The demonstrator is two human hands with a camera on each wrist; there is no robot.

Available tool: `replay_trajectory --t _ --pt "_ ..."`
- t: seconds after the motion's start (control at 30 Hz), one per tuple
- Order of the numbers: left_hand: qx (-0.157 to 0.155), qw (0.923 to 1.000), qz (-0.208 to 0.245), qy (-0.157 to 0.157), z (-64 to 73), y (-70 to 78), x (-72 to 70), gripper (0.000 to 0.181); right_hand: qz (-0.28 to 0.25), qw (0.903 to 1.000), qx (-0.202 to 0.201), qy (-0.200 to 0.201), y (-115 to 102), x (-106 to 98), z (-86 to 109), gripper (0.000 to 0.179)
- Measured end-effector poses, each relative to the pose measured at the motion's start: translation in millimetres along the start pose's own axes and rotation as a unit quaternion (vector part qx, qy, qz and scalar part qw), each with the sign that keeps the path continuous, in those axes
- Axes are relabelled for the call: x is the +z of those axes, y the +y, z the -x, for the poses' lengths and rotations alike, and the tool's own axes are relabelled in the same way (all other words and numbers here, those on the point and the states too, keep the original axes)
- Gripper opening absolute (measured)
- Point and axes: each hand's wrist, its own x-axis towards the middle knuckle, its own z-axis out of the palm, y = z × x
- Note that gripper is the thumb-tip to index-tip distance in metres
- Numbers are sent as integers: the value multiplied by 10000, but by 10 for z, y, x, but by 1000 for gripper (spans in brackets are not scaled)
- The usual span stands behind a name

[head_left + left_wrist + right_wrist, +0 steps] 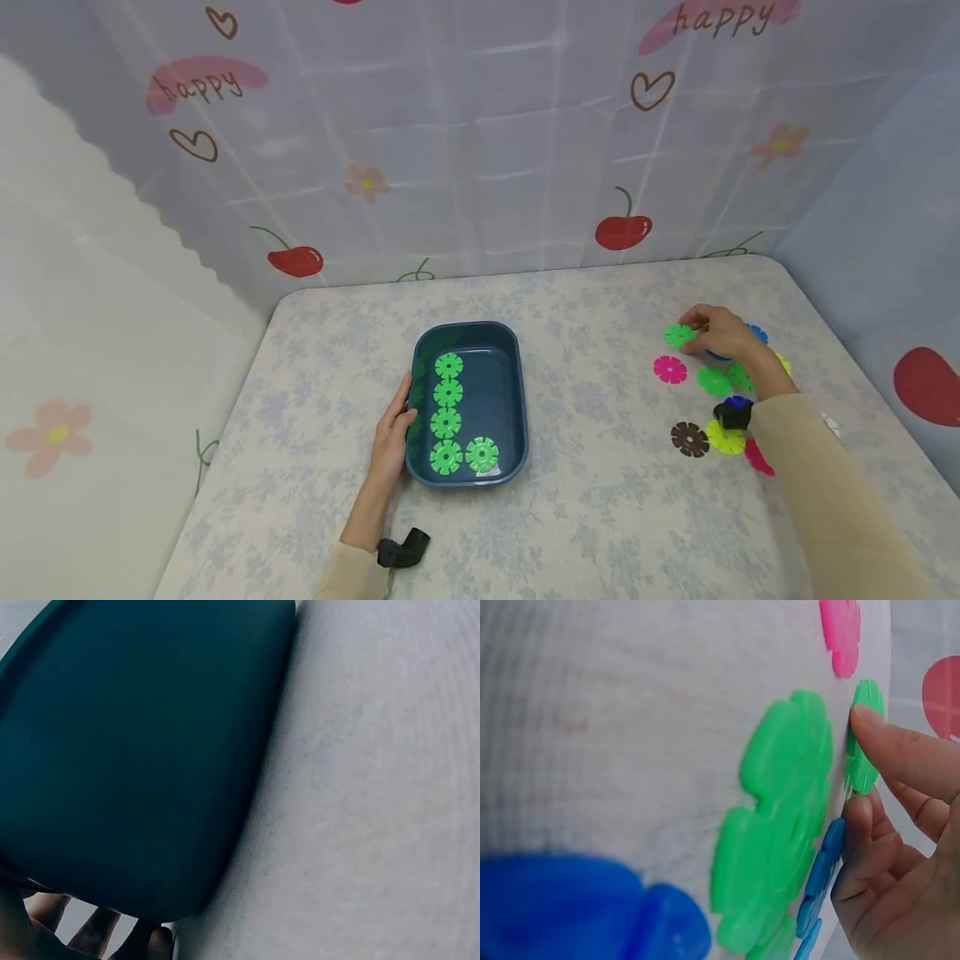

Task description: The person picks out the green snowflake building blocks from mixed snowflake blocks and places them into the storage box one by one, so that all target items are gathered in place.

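A dark blue plastic tray [491,396] lies on the table with several green notched discs [448,392] inside, most in a column along its left side. My left hand [392,433] grips the tray's left wall, thumb over the rim; the left wrist view shows fingers [94,930] against the tray's outside [142,757]. At the right, my right hand [718,332] pinches a green notched disc [678,336] between thumb and fingers. In the right wrist view this disc [866,739] stands edge-up beside the thumb. A blue disc [821,877] sits close under the fingers.
Around the right hand lie loose discs: pink [670,369], green [714,382], brown [689,439], yellow [725,437] and others partly hidden by the arm. A patterned curtain [487,167] hangs behind the table's back edge. Bare tablecloth [592,400] separates tray and discs.
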Motion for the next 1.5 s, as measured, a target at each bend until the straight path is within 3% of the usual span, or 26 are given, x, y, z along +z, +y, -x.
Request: replay_trajectory --t 0.43,0.8,1.1,1.37,1.5 --pt "-11 9999 141 -61 -28 0 -1 54 568 9972 -51 485 -83 -73 30 33" --pt "38 9999 139 -54 -30 -16 -7 54 -278 9984 213 451 -207 -66 40 40" --pt "-12 9999 148 -31 -25 3 10 54 -914 9954 -51 291 -593 -43 42 46" --pt "31 9998 173 -16 -18 4 12 54 -1184 9908 -636 140 -1098 90 -11 46" --pt "42 9998 175 -28 -11 -1 7 54 -1356 9851 -1050 -123 -1394 208 -45 42"
